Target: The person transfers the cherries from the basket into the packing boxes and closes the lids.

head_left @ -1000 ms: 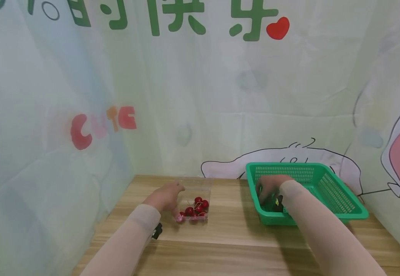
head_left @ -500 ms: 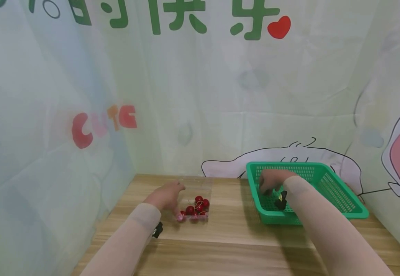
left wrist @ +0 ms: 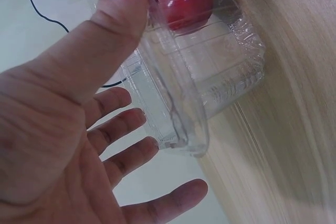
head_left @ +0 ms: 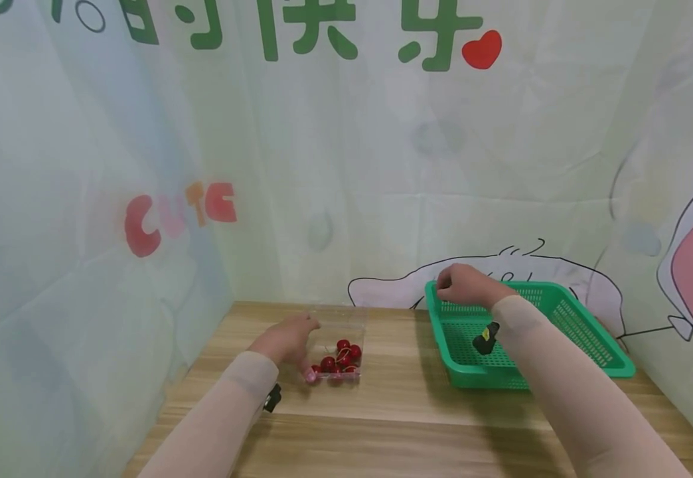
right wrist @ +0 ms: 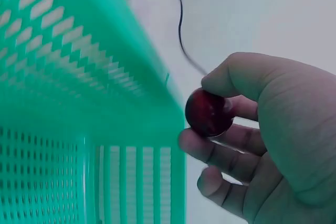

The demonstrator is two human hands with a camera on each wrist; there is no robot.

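In the right wrist view, my right hand [right wrist: 278,124] pinches a dark red cherry [right wrist: 207,113] between thumb and fingers, beside the rim of the green plastic basket [right wrist: 142,119]. In the head view, that right hand [head_left: 468,285] is above the basket's back left part; the cherry is hidden there. My left hand [head_left: 283,342] is spread along the left side of a clear plastic box [left wrist: 184,124], its thumb over the rim and its fingers extended, fingertips close to the wall. Several red cherries [head_left: 344,358] with stems lie at the box's near end.
The green basket [head_left: 490,382] stands at the right of the wooden table [head_left: 394,398]. A printed fabric backdrop [head_left: 334,166] rises directly behind the table and along both sides. A dark cable [right wrist: 181,30] hangs in the right wrist view.
My right hand has risen out of the basket, moving up and back towards its far left rim. My left hand and the box have stayed in place.
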